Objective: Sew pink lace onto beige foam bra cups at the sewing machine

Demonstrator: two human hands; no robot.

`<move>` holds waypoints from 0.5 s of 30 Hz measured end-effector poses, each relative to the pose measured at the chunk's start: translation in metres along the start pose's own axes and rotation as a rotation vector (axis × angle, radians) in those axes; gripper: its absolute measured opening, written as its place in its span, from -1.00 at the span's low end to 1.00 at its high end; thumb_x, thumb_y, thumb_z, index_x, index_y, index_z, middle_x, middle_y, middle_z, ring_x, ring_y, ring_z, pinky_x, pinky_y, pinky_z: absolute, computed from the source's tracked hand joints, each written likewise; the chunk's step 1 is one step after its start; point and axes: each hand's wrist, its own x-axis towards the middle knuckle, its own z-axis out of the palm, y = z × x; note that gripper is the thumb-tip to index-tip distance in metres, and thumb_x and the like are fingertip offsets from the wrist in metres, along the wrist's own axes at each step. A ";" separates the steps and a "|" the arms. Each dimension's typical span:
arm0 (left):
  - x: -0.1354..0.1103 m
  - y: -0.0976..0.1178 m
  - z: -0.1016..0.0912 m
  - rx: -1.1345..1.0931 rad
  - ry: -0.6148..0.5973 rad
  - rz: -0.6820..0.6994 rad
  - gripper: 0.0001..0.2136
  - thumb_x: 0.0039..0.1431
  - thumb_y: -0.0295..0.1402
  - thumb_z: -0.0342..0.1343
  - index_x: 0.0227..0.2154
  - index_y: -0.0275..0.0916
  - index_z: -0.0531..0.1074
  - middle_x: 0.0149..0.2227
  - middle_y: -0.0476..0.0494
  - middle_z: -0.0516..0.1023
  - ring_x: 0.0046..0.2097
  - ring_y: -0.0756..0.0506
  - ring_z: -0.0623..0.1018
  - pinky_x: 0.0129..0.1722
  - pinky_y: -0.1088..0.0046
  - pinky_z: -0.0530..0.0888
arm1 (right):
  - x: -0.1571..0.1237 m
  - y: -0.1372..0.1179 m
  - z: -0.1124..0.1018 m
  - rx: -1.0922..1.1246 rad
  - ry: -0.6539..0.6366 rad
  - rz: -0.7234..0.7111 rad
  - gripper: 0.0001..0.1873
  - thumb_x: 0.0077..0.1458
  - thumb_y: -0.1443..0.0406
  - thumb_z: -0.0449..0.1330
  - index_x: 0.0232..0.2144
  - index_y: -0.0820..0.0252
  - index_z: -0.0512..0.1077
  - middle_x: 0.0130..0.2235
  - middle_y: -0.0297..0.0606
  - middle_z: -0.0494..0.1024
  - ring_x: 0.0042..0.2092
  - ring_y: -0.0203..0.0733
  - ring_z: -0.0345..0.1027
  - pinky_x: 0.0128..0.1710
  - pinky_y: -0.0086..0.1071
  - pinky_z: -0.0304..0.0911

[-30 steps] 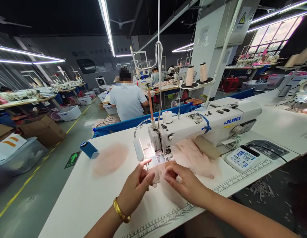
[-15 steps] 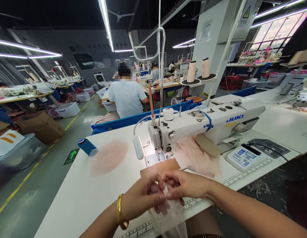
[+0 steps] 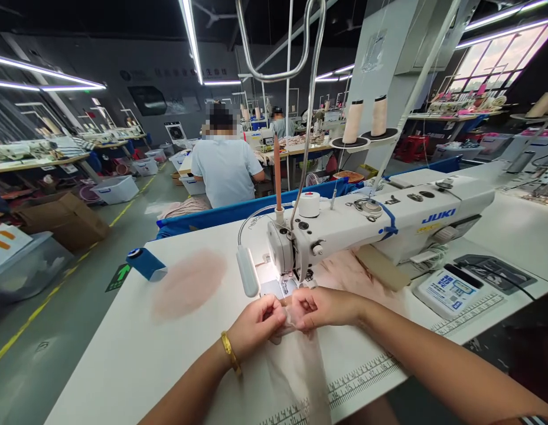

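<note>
My left hand [image 3: 260, 321], with a gold bangle at the wrist, is closed on the upper edge of a sheer, pale piece of fabric [image 3: 296, 366]. Pinching the same edge just to the right is my right hand [image 3: 320, 310]. Between the hands the edge is pulled fairly taut, and the rest hangs down over the table front. Both hands are just in front of the needle area of a white sewing machine [image 3: 380, 221], whose lamp [image 3: 247, 271] shines beside it. My fingers mostly cover a brown piece near the needle plate.
A blue thread cone [image 3: 145, 264] lies at the left on the white table [image 3: 110, 348]. Pinkish fabric [image 3: 345, 265] lies under the machine arm. A white box-shaped device [image 3: 446, 289] sits at the right, near a printed ruler [image 3: 367, 378]. Ahead, a person [image 3: 223, 168] sits beyond a blue cloth edge.
Both hands have moved forward, closer to the needle, carrying the sheer fabric. They have spread slightly apart along its edge, and the view has shifted a little.
</note>
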 end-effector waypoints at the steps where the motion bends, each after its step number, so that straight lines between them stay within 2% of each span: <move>1: 0.000 -0.001 0.000 0.012 0.023 0.004 -0.62 0.13 0.03 0.19 -0.41 -0.17 0.25 -0.48 0.06 0.35 -0.45 -0.04 0.40 -0.42 0.42 0.39 | 0.001 0.000 0.000 -0.004 -0.003 0.038 -0.64 0.04 0.11 0.39 -0.33 0.14 0.31 -0.44 -0.47 0.40 -0.41 -0.30 0.26 -0.38 -0.44 0.13; 3: 0.002 -0.002 0.002 0.093 0.125 0.038 -0.66 0.19 0.01 0.12 -0.39 -0.18 0.27 -0.49 0.07 0.30 -0.46 -0.03 0.33 -0.45 0.45 0.32 | 0.003 -0.001 0.000 -0.111 0.045 0.089 -0.66 0.05 0.11 0.40 -0.30 0.13 0.35 -0.51 -0.53 0.33 -0.47 -0.33 0.18 -0.45 -0.45 0.04; 6: 0.004 -0.004 0.004 0.202 0.253 0.085 -0.67 0.22 0.00 0.11 -0.38 -0.19 0.35 -0.49 0.05 0.28 -0.43 -0.05 0.28 -0.44 0.45 0.26 | 0.000 -0.004 0.000 -0.257 0.126 0.056 -0.71 0.08 0.10 0.40 -0.30 0.12 0.43 -0.55 -0.53 0.25 -0.46 -0.33 0.12 -0.48 -0.46 -0.04; 10: 0.006 -0.005 0.003 0.195 0.184 0.036 -0.63 0.12 0.02 0.19 -0.48 -0.19 0.32 -0.51 0.06 0.24 -0.42 -0.05 0.26 -0.44 0.46 0.22 | -0.011 -0.005 -0.008 -0.286 0.116 0.005 -0.69 0.11 0.06 0.37 -0.31 0.16 0.47 -0.57 -0.54 0.17 -0.49 -0.35 0.03 -0.49 -0.45 -0.08; 13: 0.006 -0.003 0.002 0.220 0.145 0.043 -0.62 0.15 0.00 0.16 -0.52 -0.20 0.29 -0.52 0.08 0.18 -0.43 -0.03 0.21 -0.44 0.46 0.18 | -0.016 -0.004 -0.014 -0.240 0.099 0.005 -0.67 0.13 0.04 0.33 -0.36 0.19 0.47 -0.56 -0.53 0.15 -0.49 -0.36 -0.01 -0.49 -0.45 -0.10; 15: 0.006 -0.003 0.003 0.261 0.157 0.074 -0.64 0.20 -0.03 0.11 -0.51 -0.21 0.33 -0.51 0.06 0.21 -0.42 -0.03 0.23 -0.42 0.45 0.19 | -0.016 -0.002 -0.015 -0.227 0.101 -0.005 -0.66 0.14 0.03 0.32 -0.38 0.20 0.47 -0.54 -0.50 0.21 -0.47 -0.35 0.04 -0.46 -0.45 -0.06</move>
